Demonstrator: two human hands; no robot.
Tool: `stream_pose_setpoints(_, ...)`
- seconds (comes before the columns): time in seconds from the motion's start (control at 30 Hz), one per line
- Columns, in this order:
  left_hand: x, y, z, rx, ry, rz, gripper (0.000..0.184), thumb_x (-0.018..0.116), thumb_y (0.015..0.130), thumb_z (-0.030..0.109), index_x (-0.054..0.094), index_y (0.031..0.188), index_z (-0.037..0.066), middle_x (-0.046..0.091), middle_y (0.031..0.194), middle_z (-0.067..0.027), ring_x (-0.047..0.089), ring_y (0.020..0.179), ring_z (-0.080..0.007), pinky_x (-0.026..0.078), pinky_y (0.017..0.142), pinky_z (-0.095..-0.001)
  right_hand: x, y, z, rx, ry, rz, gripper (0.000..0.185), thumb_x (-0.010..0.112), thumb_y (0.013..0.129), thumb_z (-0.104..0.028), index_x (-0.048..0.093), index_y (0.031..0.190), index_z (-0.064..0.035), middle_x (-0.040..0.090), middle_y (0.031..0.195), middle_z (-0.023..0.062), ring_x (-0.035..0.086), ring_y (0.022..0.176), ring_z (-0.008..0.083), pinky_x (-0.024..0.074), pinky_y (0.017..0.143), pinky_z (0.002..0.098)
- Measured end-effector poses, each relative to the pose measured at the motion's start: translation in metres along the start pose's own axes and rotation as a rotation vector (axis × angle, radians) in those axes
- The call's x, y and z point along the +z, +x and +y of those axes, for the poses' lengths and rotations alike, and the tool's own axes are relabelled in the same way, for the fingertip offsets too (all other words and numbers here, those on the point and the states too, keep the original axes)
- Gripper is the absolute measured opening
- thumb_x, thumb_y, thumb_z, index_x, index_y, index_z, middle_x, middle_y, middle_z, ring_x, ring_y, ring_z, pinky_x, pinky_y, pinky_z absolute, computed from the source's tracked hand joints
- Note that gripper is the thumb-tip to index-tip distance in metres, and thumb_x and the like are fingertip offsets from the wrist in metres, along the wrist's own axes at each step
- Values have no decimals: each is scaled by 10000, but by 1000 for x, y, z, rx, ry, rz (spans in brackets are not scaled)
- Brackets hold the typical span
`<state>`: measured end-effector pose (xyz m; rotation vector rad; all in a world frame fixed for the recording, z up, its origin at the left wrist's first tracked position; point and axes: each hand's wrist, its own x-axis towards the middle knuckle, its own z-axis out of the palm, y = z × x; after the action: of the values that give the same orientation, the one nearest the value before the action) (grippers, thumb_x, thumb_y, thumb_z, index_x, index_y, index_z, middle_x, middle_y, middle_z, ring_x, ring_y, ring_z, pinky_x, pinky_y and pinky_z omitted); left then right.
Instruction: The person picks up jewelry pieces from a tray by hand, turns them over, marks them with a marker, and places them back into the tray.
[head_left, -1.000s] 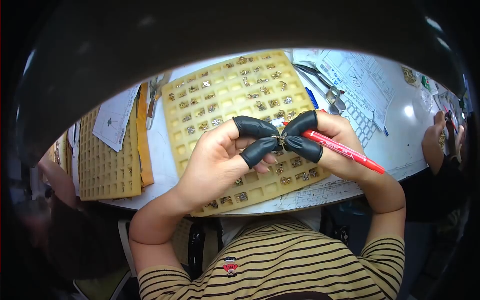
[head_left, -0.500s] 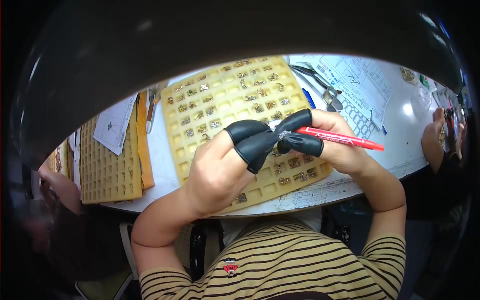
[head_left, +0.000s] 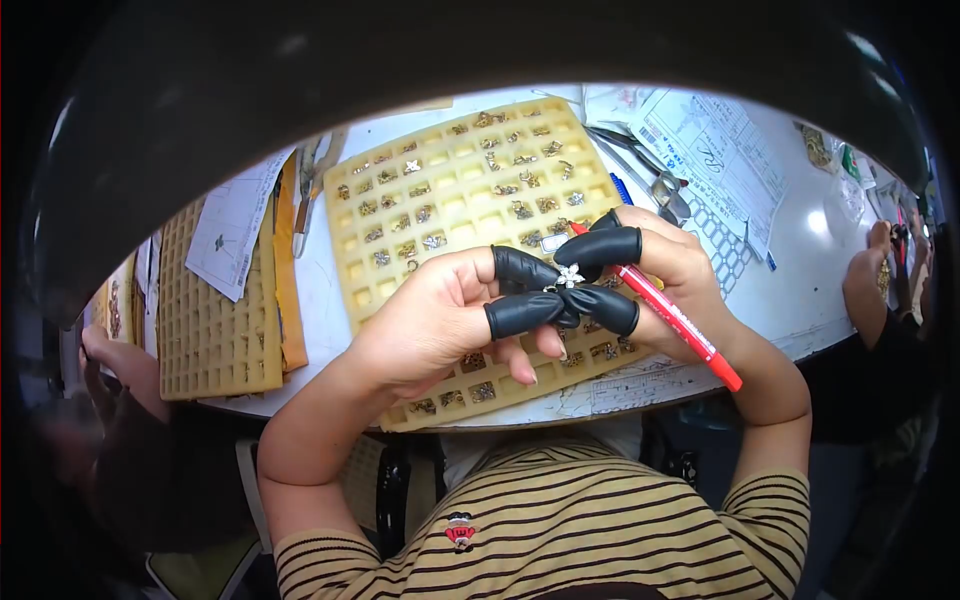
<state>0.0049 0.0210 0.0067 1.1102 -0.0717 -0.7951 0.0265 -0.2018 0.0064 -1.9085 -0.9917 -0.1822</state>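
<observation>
A small silvery flower-shaped jewelry piece [head_left: 569, 275] is held between both hands, above a pale yellow compartment tray [head_left: 490, 205]. My left hand [head_left: 440, 315] is closed, its black-covered thumb and a finger pinching the piece from the left. My right hand [head_left: 665, 270] is closed too, with its black-covered fingertips on the piece from the other side. A red marker pen [head_left: 680, 325] lies across that same hand, its tip up toward the tray and its end down to the right. Fingertips partly hide the jewelry. Many of the tray's pockets hold small metal pieces.
Another yellow tray [head_left: 215, 345] stands left, with a paper sheet [head_left: 235, 225] on it. Pliers [head_left: 306, 190] lie between the trays. Printed papers [head_left: 715, 150], a blue pen [head_left: 621, 188] and metal tools [head_left: 660, 185] lie right. Other people's hands [head_left: 868, 285] show at both sides.
The jewelry piece has turned so its flower face shows. My left hand has rotated, showing lower fingers, and the red marker has swung to point further down at its end.
</observation>
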Motion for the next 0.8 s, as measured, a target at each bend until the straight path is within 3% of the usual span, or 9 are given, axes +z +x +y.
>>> stream_pose_setpoints(0.2,0,0,1,-28,-24,7,215,613,877,73,560,1047,-49,662,841,-174,674,707,-209,583,584,-292,0,-1,1,75,82,-18,264,701,725,-8,647,984,5,642,853,98,624,747,200,492,665,297)
stream_pose_setpoints(0.37,2,0,2,-32,-63,0,212,611,877,68,562,1049,-47,663,813,-168,672,667,-209,581,589,-293,-1,-2,-2,173,159,-33,264,709,749,-64,653,1001,-10,645,899,81,615,775,133,478,688,264)
stream_pose_setpoints(0.47,1,0,2,-48,-52,-4,212,613,876,73,564,1049,-40,664,809,-167,669,647,-203,575,584,-290,-3,0,-5,194,174,-52,248,691,760,-22,635,1002,-2,656,905,104,642,809,193,503,708,289)
stream_pose_setpoints(0.8,2,0,1,-61,-116,-29,214,623,874,94,570,1037,-35,662,799,-163,664,619,-198,566,566,-279,-1,-4,-3,246,243,-60,245,683,783,-32,628,1021,-14,659,948,107,642,846,189,504,748,289)
